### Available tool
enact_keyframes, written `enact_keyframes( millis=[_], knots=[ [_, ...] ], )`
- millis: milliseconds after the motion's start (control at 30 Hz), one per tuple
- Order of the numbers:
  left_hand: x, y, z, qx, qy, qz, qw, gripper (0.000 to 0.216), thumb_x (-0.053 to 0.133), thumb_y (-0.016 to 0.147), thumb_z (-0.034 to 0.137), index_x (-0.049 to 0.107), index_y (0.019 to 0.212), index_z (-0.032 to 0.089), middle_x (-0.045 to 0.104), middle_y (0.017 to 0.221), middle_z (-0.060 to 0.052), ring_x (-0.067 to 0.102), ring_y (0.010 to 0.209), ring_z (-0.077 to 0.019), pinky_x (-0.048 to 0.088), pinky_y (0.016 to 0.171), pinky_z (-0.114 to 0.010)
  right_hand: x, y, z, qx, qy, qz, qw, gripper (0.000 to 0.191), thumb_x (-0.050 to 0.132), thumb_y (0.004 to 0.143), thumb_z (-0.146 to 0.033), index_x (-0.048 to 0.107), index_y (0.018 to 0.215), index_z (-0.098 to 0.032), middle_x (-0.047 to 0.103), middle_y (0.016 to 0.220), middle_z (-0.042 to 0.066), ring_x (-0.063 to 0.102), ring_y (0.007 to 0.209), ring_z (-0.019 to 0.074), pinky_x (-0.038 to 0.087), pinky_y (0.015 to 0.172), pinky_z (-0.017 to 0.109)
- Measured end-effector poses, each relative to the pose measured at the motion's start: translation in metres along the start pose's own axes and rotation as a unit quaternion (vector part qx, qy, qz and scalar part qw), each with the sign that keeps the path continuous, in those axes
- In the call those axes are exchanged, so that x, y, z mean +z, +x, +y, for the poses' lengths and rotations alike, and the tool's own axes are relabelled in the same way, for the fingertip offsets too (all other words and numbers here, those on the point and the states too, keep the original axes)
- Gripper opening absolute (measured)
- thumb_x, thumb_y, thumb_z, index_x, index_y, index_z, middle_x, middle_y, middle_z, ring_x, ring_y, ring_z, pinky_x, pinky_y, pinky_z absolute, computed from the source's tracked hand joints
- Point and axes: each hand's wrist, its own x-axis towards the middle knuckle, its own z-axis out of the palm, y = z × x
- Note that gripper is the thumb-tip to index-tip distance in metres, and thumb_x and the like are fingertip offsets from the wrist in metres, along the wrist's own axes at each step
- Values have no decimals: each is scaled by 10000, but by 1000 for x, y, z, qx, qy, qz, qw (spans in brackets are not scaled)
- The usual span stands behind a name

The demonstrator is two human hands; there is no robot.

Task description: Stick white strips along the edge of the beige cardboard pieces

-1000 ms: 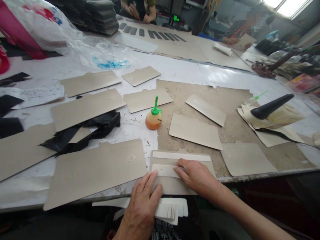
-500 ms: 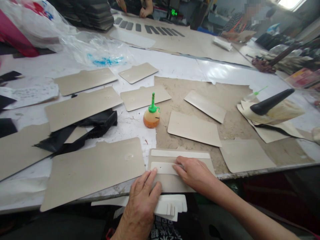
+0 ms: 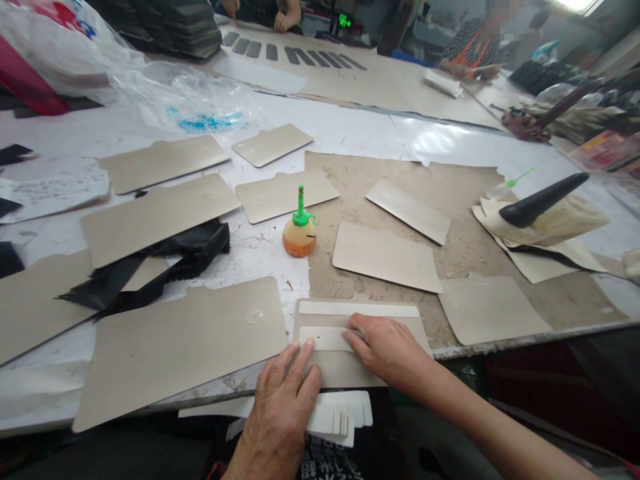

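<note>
- The white strip [image 3: 325, 339] is lying across a beige panel [image 3: 345, 367] at the near edge of the surface [image 3: 360, 140], just in front of the person; a second white strip [image 3: 359, 309] is sitting parallel to it along the panel's far edge.
- The left hand [image 3: 285, 407] is resting flat with its fingers [image 3: 300, 363] spread slightly, the tips touching the strip's left end and holding it down; nothing is being pinched.
- The right hand [image 3: 387, 350] is pressing on the strip's right part, fingers close together and laid flat, not gripping.
- Judging by its thinness, the strip is probably handling as light and flexible, likely to bend or shift unless pressed along its length; taking it by an end or a long edge with the fingertips looks the safest hold.
- The strip is looking matte white, long and narrow, with rounded corners; the panel beneath is smooth, pale tan and fairly stiff-looking.
- A stack of similar white pieces [image 3: 340, 417] is lying just below the surface's edge, near the left wrist.
- A small orange bottle with a green nozzle [image 3: 299, 230] is standing farther off, with more beige panels scattered around it.
</note>
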Motion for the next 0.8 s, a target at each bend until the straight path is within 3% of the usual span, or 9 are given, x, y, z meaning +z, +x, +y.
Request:
enact_keyframes(
  millis=[200, 367, 633, 800],
  knots=[
    [-1, 3, 1, 7, 9, 3, 1000, 269, 306, 957, 170, 542, 1083, 138, 490, 1331, -124, 395, 1229, -285, 370, 953, -444, 0, 1, 0, 0, -1, -2, 1000, 207, 441, 920, -297, 601, 845, -191, 689, 826, 70, 641, 800, 241, 355, 643, 303],
    [2, 7, 1, 51, 58, 14, 997, 228, 388, 914, 90, 547, 1072, 50, 501, 1289, -187, 411, 1214, -316, 426, 951, -443, 1, 3, 0, 5, -3, 3, 1000, 203, 442, 914, -298, 603, 846, -193, 690, 818, 77, 644, 786, 245, 348, 626, 307],
    [8, 6, -8, 113, 153, 20, 982, 345, 402, 908, 116, 501, 1225, 19, 509, 1286, -189, 461, 1172, -322, 473, 900, -417, 3, 2, 0, 2, 1, 13, 1000, 205, 432, 912, -291, 603, 853, -195, 690, 822, 78, 646, 789, 238, 364, 632, 305],
    [8, 5, -4, 84, 138, 9, 987, 349, 403, 908, 92, 481, 1240, 18, 493, 1309, -185, 418, 1219, -320, 438, 950, -428, 3, 2, -1, 5, -1, 12, 1000, 211, 423, 913, -282, 603, 859, -188, 690, 824, 90, 649, 793, 251, 378, 635, 312]
  ],
)
